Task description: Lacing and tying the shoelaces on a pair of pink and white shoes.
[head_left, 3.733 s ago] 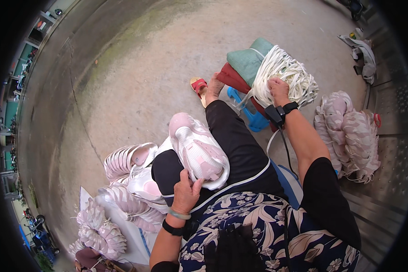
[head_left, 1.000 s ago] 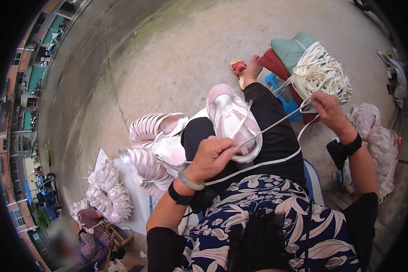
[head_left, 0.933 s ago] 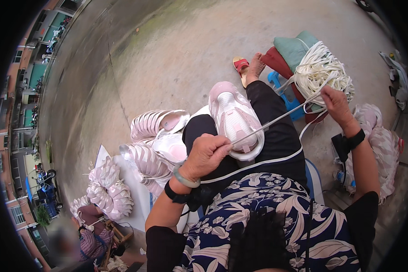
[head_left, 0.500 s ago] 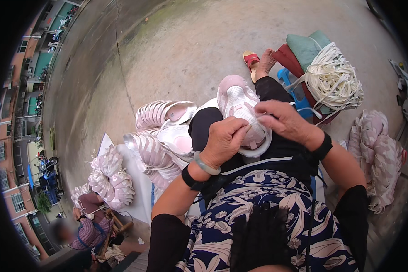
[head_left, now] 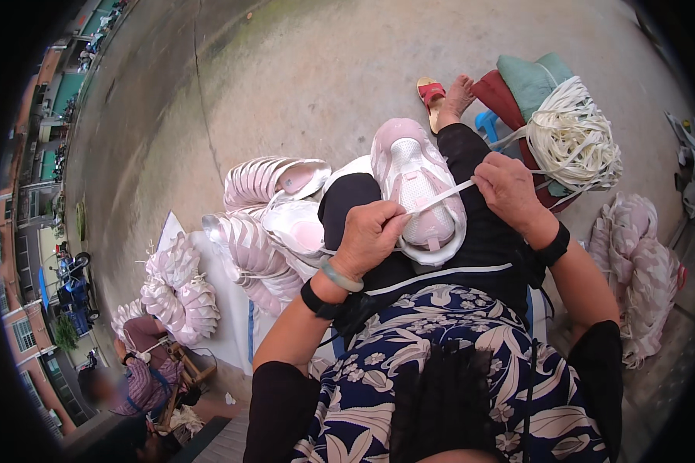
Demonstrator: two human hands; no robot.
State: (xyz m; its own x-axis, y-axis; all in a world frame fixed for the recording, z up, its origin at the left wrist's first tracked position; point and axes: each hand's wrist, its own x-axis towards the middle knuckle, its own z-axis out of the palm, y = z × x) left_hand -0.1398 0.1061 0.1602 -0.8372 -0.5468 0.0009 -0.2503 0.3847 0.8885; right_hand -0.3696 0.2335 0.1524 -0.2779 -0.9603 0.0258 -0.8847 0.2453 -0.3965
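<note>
On my lap lies a pink and white shoe upper, its toe pointing away from me. A white shoelace runs taut across its tongue. My left hand pinches the lace at the left edge of the upper. Off to the right and a little higher, my right hand grips the other stretch of the lace between thumb and fingers. The lower part of the upper, with its rounded collar and pull tab, is near my waist.
Stacked pink and white uppers sit left of my knee, with more bundles beyond. A heap of white laces rests on red and green cloth at right. Another bundle lies far right. A person sits at lower left.
My hands have drawn apart, the right one moving outward and the left one slightly left and down. The lace between them is now stretched straight, and more of the upper shows.
</note>
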